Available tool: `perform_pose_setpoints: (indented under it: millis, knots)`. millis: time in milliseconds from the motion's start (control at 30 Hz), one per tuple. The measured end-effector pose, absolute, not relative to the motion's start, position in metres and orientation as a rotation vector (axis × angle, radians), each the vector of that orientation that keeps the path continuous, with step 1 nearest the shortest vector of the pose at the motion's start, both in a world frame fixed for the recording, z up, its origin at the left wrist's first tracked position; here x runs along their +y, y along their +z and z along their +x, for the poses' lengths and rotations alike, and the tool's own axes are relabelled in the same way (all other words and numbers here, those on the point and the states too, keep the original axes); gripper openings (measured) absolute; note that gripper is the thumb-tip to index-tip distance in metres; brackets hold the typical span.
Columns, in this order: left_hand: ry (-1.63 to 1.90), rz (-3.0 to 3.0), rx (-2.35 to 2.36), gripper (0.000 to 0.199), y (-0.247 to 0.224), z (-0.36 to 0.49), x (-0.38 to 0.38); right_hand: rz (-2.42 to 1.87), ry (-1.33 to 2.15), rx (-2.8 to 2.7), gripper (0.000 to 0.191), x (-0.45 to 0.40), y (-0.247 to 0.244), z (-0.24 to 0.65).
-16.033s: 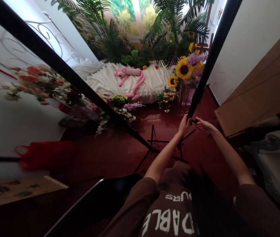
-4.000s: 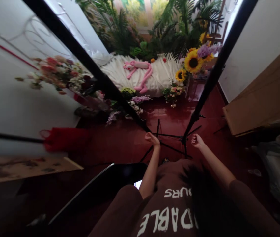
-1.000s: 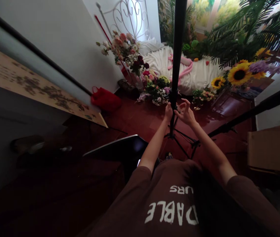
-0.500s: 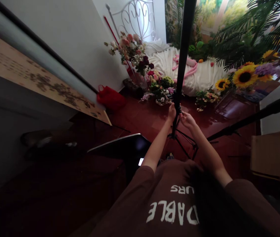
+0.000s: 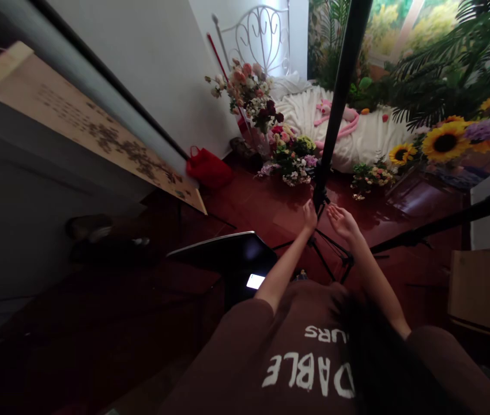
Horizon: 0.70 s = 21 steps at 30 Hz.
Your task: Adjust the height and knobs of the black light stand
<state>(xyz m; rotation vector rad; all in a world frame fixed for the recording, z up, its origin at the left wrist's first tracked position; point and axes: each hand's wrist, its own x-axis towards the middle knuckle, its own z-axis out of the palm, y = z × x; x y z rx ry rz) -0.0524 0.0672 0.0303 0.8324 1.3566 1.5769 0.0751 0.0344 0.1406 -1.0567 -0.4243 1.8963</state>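
A black light stand [image 5: 335, 124] rises in front of me, its legs [image 5: 323, 262] spread on the floor. Beside its shaft, just below a dark clamp knob [image 5: 323, 200], is my left hand [image 5: 310, 217], the fingers pointing up and looking loosely stretched; whether it touches the shaft is hard to see. My right hand [image 5: 343, 222] is a little to the right of the shaft, palm turned toward it, fingers stretched out and holding nothing.
A dark panel [image 5: 227, 251] and a lit phone screen [image 5: 255, 281] lie left of my arms. Another black pole [image 5: 435, 227] slants in from the right, near a cardboard box [image 5: 485, 291]. Flowers [image 5: 290, 153], a red bag [image 5: 208, 167] and a hanging scroll [image 5: 110, 135] are beyond.
Both hands were at the knob on the stand; the right has come away and opened, and the left has slid slightly lower with looser fingers. My view has shifted left.
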Motion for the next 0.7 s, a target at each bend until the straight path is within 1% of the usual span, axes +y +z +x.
perform_pose_setpoints:
  millis: [67, 100, 200, 300, 367, 400, 500, 600, 700]
  knots:
    - [1.511, 0.748, 1.639, 0.051, 0.009, -0.037, 0.043, -1.184, 1.842, -0.359, 0.012, 0.018, 0.132, 0.098]
    - [1.437, 0.736, 1.687, 0.054, 0.001, -0.027, 0.032, -1.237, 1.806, -0.351, 0.014, 0.011, 0.128, 0.111]
    - [1.309, 0.762, 1.645, 0.057, -0.011, 0.006, 0.011, -1.376, 1.681, -0.302, 0.018, -0.01, 0.112, 0.153]
    - [1.274, 0.891, 1.492, 0.053, -0.004, 0.04, 0.005, -1.458, 1.555, -0.281, 0.014, -0.028, 0.102, 0.194]
    - [1.255, 0.997, 1.377, 0.05, 0.009, 0.061, 0.006, -1.472, 1.456, -0.305, 0.008, -0.04, 0.1, 0.219]
    - [1.248, 1.066, 1.315, 0.049, 0.018, 0.071, 0.008, -1.472, 1.396, -0.321, 0.009, -0.046, 0.101, 0.23]
    - [1.226, 1.356, 1.072, 0.048, 0.049, 0.102, 0.013, -1.497, 1.198, -0.367, 0.028, -0.06, 0.109, 0.262]
    - [1.191, 1.582, 0.797, 0.048, 0.078, 0.135, 0.02, -1.575, 1.077, -0.435, 0.048, -0.066, 0.124, 0.292]
    - [1.156, 1.633, 0.63, 0.047, 0.094, 0.171, 0.027, -1.647, 1.054, -0.51, 0.054, -0.064, 0.139, 0.318]
